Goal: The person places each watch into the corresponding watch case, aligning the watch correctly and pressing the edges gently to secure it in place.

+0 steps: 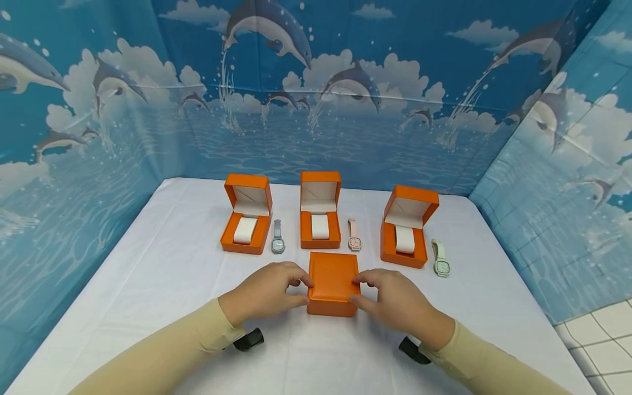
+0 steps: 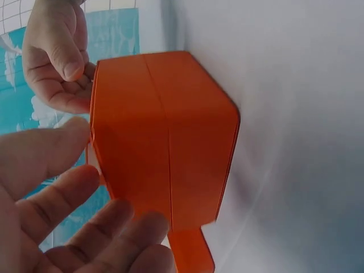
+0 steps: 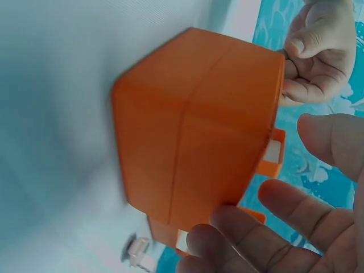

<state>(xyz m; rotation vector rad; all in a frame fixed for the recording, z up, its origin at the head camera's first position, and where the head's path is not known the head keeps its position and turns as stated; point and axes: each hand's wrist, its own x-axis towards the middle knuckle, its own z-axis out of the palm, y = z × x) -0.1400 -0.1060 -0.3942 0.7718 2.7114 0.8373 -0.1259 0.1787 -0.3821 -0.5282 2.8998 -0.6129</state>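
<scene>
A closed orange watch box sits on the white cloth between both hands. My left hand is at its left side, thumb and fingers loosely bent by the lid edge. At the opposite side is my right hand, its fingertips close to the lid's right edge. In the left wrist view the box shows a seam between lid and base, with the left fingers beside it. The right wrist view shows the box with the right fingers alongside. Whether the fingertips touch it is hard to tell.
Behind stand three open orange boxes, left, middle and right, each with a white cushion. Beside them lie a blue-grey watch, a pink watch and a pale green watch. A dolphin-print curtain hangs behind.
</scene>
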